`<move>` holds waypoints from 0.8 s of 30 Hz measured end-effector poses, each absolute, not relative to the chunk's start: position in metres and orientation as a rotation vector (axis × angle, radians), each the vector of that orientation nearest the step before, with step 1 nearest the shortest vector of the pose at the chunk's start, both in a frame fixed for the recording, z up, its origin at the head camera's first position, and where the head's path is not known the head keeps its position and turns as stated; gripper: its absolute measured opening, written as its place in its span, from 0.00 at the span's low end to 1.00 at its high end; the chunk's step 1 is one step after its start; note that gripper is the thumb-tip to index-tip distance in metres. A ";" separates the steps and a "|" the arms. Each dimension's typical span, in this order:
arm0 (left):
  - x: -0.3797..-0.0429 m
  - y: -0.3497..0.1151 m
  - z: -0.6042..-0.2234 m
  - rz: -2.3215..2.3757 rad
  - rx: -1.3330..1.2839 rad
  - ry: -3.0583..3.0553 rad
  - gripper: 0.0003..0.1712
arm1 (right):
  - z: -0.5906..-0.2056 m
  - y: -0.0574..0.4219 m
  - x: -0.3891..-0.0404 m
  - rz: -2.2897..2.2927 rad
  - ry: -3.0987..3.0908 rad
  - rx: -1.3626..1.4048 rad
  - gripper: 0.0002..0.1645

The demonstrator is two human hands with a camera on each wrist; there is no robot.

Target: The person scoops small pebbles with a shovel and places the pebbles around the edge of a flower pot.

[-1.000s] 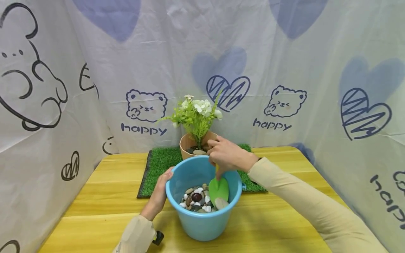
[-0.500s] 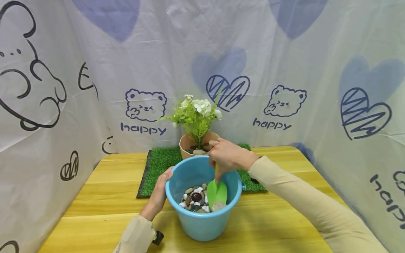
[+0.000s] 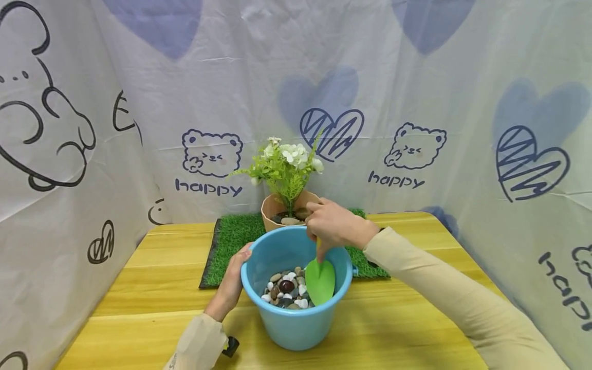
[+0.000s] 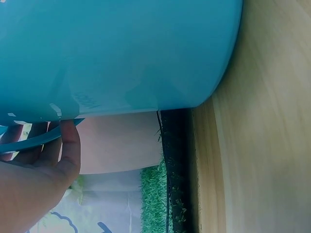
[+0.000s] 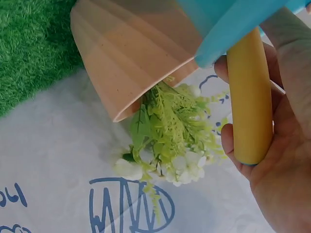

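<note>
A light blue bucket (image 3: pixel 298 329) stands on the table with several mixed pebbles (image 3: pixel 282 295) at its bottom. My left hand (image 3: pixel 231 280) holds its left side near the rim; in the left wrist view the thumb (image 4: pixel 70 145) presses the outer wall beside the bucket's blue bail handle (image 4: pixel 34 141). From above, my right hand (image 3: pixel 335 223) grips the yellow handle (image 5: pixel 251 102) of a garden trowel. Its green blade (image 3: pixel 320 282) points down inside the bucket, at the right wall, and hides the pebbles behind it.
Right behind the bucket, a peach flowerpot (image 3: pixel 270 213) with white artificial flowers (image 3: pixel 293 154) and stones stands on a green turf mat (image 3: pixel 236 246). The yellow wooden table (image 3: pixel 152 303) is enclosed by printed cloth (image 3: pixel 259 92) at the back and sides.
The trowel's blade has turned inside the bucket, first edgewise, then face up again. The pale stone seen at its tip earlier is now out of sight. Left hand and bucket stay put.
</note>
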State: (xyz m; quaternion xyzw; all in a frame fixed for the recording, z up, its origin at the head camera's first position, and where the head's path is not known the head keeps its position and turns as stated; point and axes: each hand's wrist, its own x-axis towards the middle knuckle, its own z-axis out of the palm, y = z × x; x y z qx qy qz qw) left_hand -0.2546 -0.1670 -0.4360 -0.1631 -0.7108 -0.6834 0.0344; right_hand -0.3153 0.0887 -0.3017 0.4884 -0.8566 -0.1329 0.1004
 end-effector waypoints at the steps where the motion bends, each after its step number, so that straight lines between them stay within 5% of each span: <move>1: -0.255 -0.167 -0.436 -2.101 -0.500 -2.186 0.30 | -0.303 0.089 -0.315 -0.409 -2.518 1.441 0.24; 24: -0.255 -0.168 -0.436 -2.104 -0.503 -2.177 0.30 | -0.316 0.086 -0.312 -0.348 -2.571 1.521 0.23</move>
